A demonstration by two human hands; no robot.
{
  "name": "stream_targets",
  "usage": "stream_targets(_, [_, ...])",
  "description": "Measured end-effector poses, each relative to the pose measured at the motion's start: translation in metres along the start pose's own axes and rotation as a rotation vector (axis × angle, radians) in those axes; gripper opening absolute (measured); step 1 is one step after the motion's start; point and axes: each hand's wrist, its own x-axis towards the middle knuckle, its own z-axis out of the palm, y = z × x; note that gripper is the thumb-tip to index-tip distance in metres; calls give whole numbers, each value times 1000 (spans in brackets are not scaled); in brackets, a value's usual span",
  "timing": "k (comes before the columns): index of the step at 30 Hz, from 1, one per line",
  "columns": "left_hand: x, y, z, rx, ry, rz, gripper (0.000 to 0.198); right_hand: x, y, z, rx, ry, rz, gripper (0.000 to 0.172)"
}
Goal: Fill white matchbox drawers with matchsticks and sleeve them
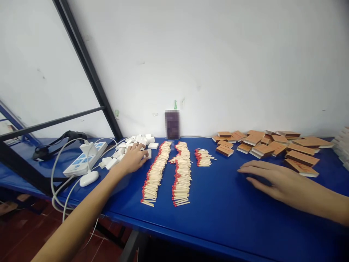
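My left hand [135, 159] reaches to the heap of small white matchbox trays [113, 162]. Its fingers are curled on one white matchbox tray [148, 153] at the heap's right edge, partly covering it. Red-tipped matches lie in two long rows, a left row [156, 174] and a middle row [182, 178], with a shorter group [204, 158] to their right. Over the blue tabletop my right hand [275, 180] is held with fingers stretched out and nothing in it. Beyond that hand lies a pile of brown matchbox covers [263, 150] with pale edges.
A white power strip [86, 159] with plugs and looping cables lies at the left, near a black strap [71, 137]. A dark metal post [84, 62] slants up there. Against the wall stands a blurred dark rectangle [172, 125]. Stacked pale items [342, 147] edge the right.
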Motion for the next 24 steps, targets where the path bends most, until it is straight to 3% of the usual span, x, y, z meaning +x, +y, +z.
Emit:
stream_targets(3, [-1, 5, -10, -45, 63, 5, 33, 26, -28, 6, 43, 37, -70, 35])
stream_targets(4, [-3, 9, -17, -76, 96, 9, 22, 34, -35, 8, 50, 51, -89, 35])
stream_targets(6, [-10, 26, -33, -153, 171, 25, 21, 50, -44, 12, 61, 93, -96, 32])
stream_targets(9, [-29, 76, -58, -286, 213, 106, 21, 69, -50, 19, 86, 99, -50, 27])
stream_targets(11, [-43, 118, -70, -406, 150, 271, 16, 77, -52, 24, 107, 120, -30, 24])
stream_targets(15, [-60, 182, -73, -392, 39, 543, 15, 81, -55, 30, 167, 111, -46, 19])
stream_targets(18, [-59, 197, -64, -363, 22, 573, 11, 80, -58, 32, 166, 86, -34, 13])
stream_targets(24, [-53, 197, -43, -437, 31, 502, 10, 82, -62, 32, 160, 63, -25, 10])
